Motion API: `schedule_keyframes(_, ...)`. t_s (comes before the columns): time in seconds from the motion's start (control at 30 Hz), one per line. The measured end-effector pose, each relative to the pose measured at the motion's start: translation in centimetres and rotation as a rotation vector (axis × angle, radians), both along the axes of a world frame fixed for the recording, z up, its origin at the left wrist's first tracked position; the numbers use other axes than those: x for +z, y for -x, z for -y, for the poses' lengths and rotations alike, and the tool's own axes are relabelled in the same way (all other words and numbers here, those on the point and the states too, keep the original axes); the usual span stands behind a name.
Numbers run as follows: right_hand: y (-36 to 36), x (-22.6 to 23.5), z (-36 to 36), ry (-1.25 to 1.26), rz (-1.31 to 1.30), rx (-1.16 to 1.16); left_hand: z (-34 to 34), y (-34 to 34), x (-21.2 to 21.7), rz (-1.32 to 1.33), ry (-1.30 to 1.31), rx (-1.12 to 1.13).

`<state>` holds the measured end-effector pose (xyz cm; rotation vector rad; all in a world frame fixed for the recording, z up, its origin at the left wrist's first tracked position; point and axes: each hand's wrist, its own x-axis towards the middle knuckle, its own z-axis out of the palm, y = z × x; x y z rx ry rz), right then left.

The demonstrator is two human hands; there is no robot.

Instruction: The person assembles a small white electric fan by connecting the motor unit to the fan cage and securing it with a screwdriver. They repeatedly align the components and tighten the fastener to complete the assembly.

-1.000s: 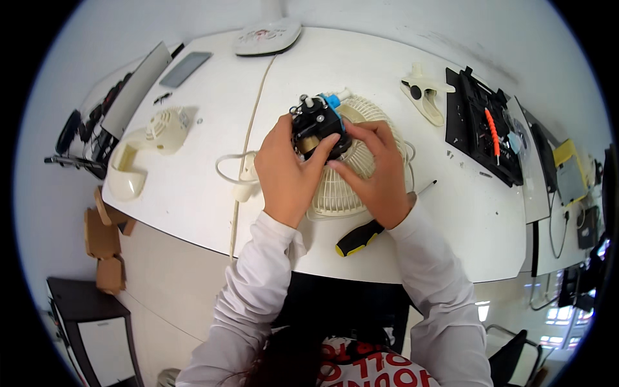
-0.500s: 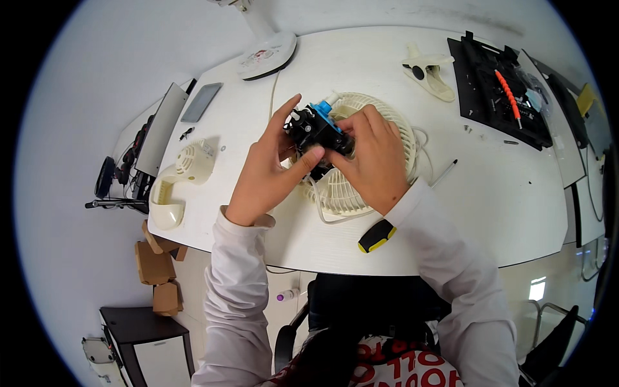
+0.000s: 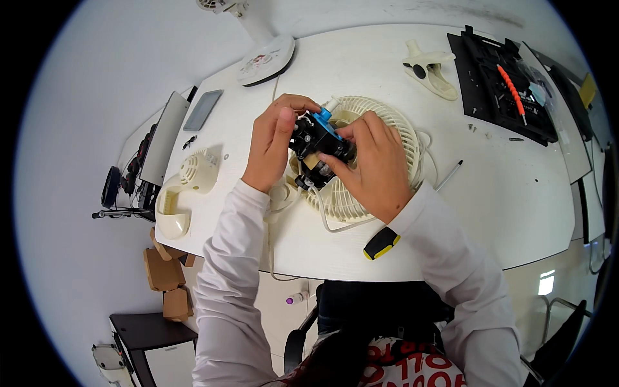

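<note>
A black fan motor [image 3: 317, 169] with a blue part [image 3: 327, 122] on its top is held above a round cream fan grille [image 3: 396, 138]. My right hand [image 3: 379, 169] grips the motor's right side, thumb low and fingers behind. Around its left end curls my left hand [image 3: 276, 138], fingertips by the blue part and thumb raised off the body; the contact of its rear fingers is partly hidden. A pale cord [image 3: 325, 219] runs from the motor's lower end across the grille. Beside my right wrist lies a black-and-yellow screwdriver handle [image 3: 382, 243].
At left are a cream fan housing [image 3: 173, 200] and a phone [image 3: 204, 109]. A white fan base [image 3: 267, 59] stands at the back. Farther right lie a cream bracket [image 3: 431, 72], a black tool case [image 3: 500, 90] with an orange flexible shaft [image 3: 510, 90], small screws and a thin rod [image 3: 449, 175].
My left hand has shifted up the motor, its thumb lifting off the front and its fingers moving toward the blue part. My right hand keeps its grip. The whole view has shifted slightly.
</note>
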<state>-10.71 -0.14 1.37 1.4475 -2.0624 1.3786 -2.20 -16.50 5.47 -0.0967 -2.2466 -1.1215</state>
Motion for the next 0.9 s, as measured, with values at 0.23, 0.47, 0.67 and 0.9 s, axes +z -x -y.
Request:
schedule_keyframes(0.23, 0.0, -0.1, 0.0, 0.011, 0.024, 0.024, 0.8, 1.3, -0.5, -0.213, 0.271, 0.087)
schedule_keyframes(0.47, -0.2, 0.3, -0.1, 0.01, -0.003, 0.021, 1.6, 2.2, -1.1, -0.265, 0.207, 0.044)
schedule_keyframes(0.67, -0.1, 0.1, -0.2, 0.014, -0.016, 0.013, 1.6, 2.5, -1.2, -0.277, 0.2, 0.046)
schedule_keyframes(0.9, 0.2, 0.0, 0.2, 0.082, 0.036, 0.053, 1.5, 2.4, -1.2, -0.291, 0.163, 0.058)
